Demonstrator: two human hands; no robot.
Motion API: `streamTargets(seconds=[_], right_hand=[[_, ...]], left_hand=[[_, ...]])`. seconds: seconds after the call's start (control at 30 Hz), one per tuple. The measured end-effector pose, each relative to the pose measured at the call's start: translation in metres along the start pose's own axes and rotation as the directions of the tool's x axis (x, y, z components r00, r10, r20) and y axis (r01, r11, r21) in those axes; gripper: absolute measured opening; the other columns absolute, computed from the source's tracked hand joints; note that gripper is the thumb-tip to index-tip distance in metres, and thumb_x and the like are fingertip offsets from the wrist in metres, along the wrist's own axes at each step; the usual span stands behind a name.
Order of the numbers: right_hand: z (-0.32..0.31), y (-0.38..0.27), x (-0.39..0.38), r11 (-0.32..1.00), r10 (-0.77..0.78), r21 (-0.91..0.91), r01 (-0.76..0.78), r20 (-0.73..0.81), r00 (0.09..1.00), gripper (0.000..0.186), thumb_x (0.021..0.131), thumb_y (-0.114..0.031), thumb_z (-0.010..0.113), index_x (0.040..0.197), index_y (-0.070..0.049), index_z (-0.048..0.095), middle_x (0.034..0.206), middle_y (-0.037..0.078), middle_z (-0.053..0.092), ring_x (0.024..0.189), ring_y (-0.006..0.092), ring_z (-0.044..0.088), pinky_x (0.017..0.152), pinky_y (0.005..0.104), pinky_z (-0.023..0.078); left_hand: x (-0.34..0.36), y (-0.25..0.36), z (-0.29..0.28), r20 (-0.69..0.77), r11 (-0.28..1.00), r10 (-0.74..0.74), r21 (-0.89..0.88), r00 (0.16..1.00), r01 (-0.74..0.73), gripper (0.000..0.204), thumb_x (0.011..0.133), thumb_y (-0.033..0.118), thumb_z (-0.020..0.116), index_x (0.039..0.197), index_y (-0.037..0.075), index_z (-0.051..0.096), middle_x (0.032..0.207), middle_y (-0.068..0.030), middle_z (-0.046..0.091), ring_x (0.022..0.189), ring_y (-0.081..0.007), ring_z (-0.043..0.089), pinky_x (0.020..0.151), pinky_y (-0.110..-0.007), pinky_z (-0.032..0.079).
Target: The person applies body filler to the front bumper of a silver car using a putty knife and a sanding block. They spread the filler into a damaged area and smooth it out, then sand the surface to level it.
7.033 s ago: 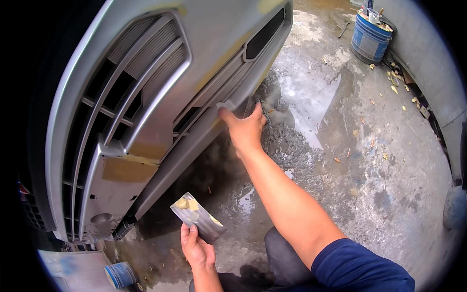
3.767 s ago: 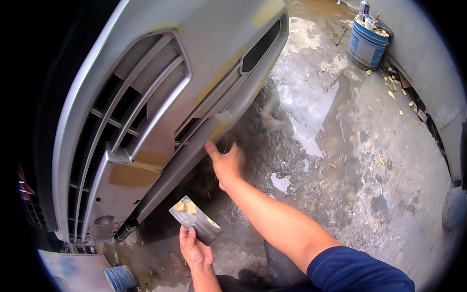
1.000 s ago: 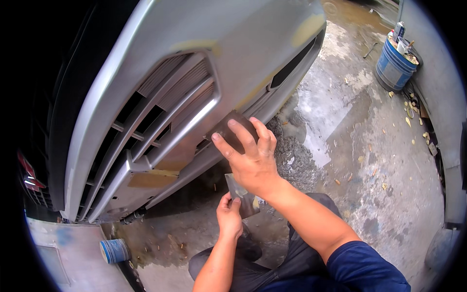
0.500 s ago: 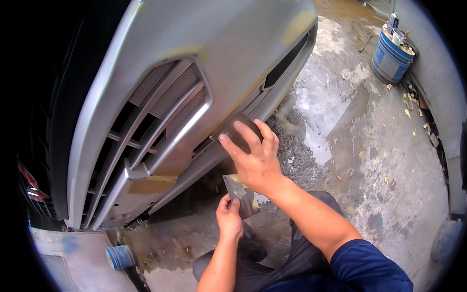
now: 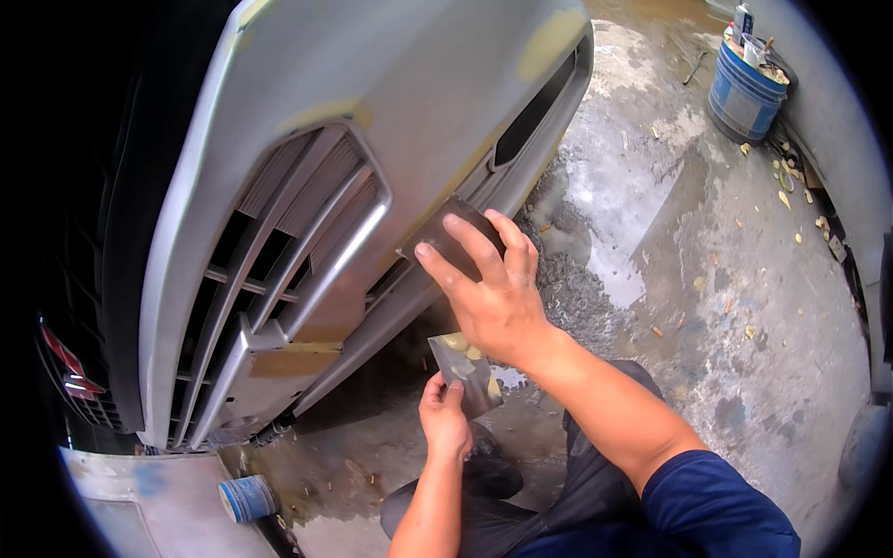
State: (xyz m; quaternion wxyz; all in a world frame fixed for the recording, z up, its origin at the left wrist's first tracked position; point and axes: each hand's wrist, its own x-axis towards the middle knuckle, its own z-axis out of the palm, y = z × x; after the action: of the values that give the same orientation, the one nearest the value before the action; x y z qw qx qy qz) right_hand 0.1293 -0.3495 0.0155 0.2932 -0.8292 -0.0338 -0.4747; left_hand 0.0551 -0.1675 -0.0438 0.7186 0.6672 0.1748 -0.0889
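Observation:
A silver car bumper (image 5: 391,74), with slatted grille openings and yellow patches of filler, stands on edge at my left and centre. My right hand (image 5: 493,298) grips a dark flat rectangular spreader (image 5: 437,228) with its fingers spread over it, held against the bumper beside the narrow slot. Just below and left of it, my left hand (image 5: 445,418) pinches a thin metal plate (image 5: 476,386) smeared with pale yellow putty.
A blue bucket (image 5: 744,98) holding cans and cups stands at back right, by a grey panel (image 5: 833,102) along the right. A small blue can (image 5: 248,498) lies near another panel (image 5: 177,511) at lower left. My bent legs (image 5: 595,400) rest over the stained concrete floor (image 5: 716,363).
Since the earliest views, my right hand has taken up the dark spreader and moved onto the bumper; my left hand and plate have shifted right. In the last second it has shifted slightly up the surface.

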Motion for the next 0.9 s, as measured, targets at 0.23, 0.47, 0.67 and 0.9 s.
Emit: streamTargets(seconds=[0.23, 0.47, 0.67, 0.9], right_hand=[[0.007, 0.012, -0.006, 0.999, -0.032, -0.012, 0.033, 0.03, 0.999, 0.061, 0.075, -0.005, 0.063, 0.132, -0.027, 0.061, 0.147, 0.003, 0.041, 0.131, 0.0396, 0.034, 0.099, 0.0528, 0.035], [-0.004, 0.023, 0.014, 0.999, -0.043, -0.014, 0.043, 0.013, 0.999, 0.063, 0.073, 0.0, 0.064, 0.131, -0.026, 0.061, 0.146, 0.004, 0.042, 0.13, 0.0401, 0.034, 0.101, 0.0525, 0.034], [-0.007, 0.027, 0.004, 0.999, -0.034, 0.029, 0.033, 0.059, 0.998, 0.062, 0.074, 0.0, 0.062, 0.13, -0.026, 0.061, 0.145, 0.005, 0.043, 0.129, 0.0399, 0.035, 0.103, 0.0531, 0.034], [-0.015, 0.045, 0.022, 0.997, -0.069, -0.018, 0.069, 0.019, 0.997, 0.051, 0.077, 0.0, 0.063, 0.123, -0.022, 0.067, 0.143, 0.008, 0.046, 0.129, 0.04, 0.037, 0.106, 0.0489, 0.034]], left_hand=[[0.001, -0.002, 0.001, 0.009, 1.0, -0.005, 0.019, 1.0, 0.005, 0.02, 0.094, -0.003, 0.053, 0.113, -0.003, 0.06, 0.107, -0.0078, 0.066, 0.096, -0.0132, 0.06, 0.09, -0.027, 0.046], [-0.002, 0.0, 0.001, 0.011, 1.0, 0.008, 0.026, 1.0, -0.008, 0.02, 0.094, -0.002, 0.054, 0.113, -0.002, 0.06, 0.106, -0.0075, 0.066, 0.096, -0.0129, 0.06, 0.09, -0.028, 0.046], [-0.001, 0.0, 0.001, 0.005, 1.0, -0.003, 0.024, 1.0, 0.003, 0.02, 0.094, -0.003, 0.054, 0.114, -0.003, 0.06, 0.106, -0.0076, 0.066, 0.096, -0.0129, 0.06, 0.09, -0.027, 0.046], [-0.002, -0.004, -0.001, 0.015, 0.999, 0.012, 0.036, 1.0, -0.012, 0.021, 0.094, -0.003, 0.054, 0.115, -0.003, 0.06, 0.108, -0.0081, 0.066, 0.097, -0.0134, 0.06, 0.09, -0.027, 0.046]])
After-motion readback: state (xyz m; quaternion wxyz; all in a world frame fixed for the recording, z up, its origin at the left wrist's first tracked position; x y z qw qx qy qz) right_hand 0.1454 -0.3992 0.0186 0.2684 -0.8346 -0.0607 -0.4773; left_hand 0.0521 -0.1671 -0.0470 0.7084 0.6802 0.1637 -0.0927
